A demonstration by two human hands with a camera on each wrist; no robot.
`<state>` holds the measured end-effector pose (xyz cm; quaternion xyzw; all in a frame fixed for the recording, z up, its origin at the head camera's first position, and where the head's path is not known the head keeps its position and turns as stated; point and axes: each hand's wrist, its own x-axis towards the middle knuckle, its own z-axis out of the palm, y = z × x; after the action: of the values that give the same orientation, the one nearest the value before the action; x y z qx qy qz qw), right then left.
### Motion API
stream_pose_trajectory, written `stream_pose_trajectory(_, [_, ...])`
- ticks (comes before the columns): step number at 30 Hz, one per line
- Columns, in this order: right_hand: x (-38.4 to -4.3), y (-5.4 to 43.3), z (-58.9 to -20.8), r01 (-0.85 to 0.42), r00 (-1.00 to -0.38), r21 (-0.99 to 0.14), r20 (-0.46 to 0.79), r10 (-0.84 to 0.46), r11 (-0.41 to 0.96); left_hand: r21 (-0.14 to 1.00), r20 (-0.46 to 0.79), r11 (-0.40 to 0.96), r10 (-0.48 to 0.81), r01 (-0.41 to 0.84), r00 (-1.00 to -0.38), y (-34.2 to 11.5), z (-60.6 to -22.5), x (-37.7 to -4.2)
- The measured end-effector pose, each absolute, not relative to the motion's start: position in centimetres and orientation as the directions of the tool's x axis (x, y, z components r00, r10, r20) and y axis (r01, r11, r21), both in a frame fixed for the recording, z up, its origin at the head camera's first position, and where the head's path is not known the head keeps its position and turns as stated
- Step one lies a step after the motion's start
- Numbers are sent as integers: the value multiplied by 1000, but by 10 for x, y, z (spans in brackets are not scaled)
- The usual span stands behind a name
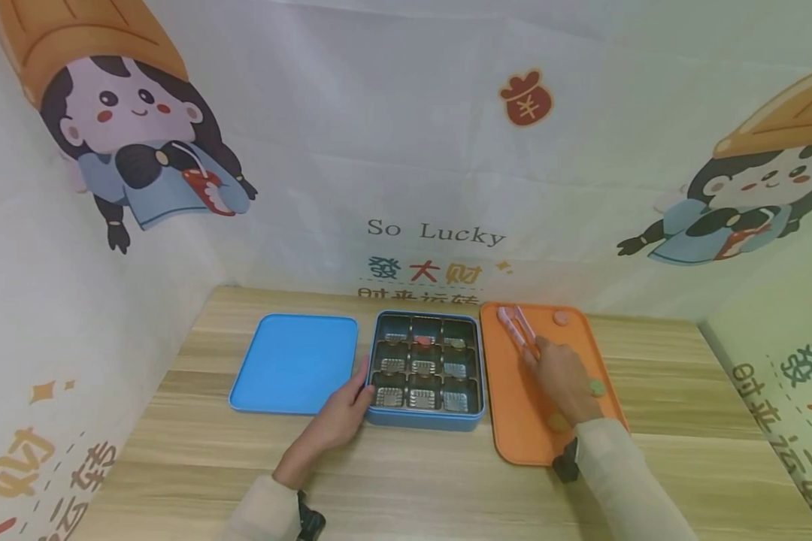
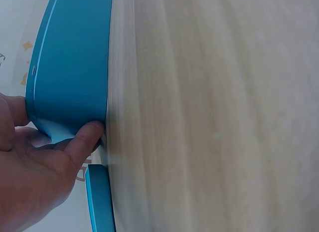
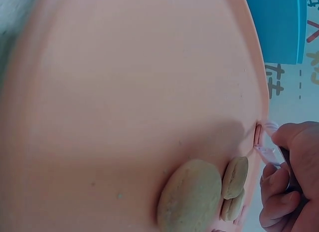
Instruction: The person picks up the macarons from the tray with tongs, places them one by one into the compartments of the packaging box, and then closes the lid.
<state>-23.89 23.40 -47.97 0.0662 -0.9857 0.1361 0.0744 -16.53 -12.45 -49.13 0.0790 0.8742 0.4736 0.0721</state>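
Note:
My left hand holds a blue tin box by its left side, near the front corner. In the left wrist view, the thumb and fingers lie around that corner of the box. The box has a dark insert with several compartments; a red macaron and a green macaron sit in its back row. Over an orange tray, my right hand grips pink tongs, tips toward the tray's far left corner. A pinkish piece shows by the tips; whether they pinch it, I cannot tell.
A blue lid lies left of the box. On the tray are a pink macaron, a green macaron and a yellowish macaron, partly behind the right hand. A printed cloth hangs behind the wooden table.

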Motion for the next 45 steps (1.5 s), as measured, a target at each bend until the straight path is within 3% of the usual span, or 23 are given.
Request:
stream_pose_trajectory(18, [-226, 230, -473, -251, -937, -239, 302, -173, 938, 836, -59, 545, 204, 63, -977, -125, -490, -166])
stream_pose_trajectory(30, [-215, 204, -447, -302, -914, -188, 337, -227, 935, 835, -56, 546, 204, 66, -977, -125, -491, -166])
stream_pose_trajectory(45, [-208, 176, -432, -406, -865, -209, 400, -301, 890, 841, -49, 536, 212, 74, -976, -125, -493, -166])
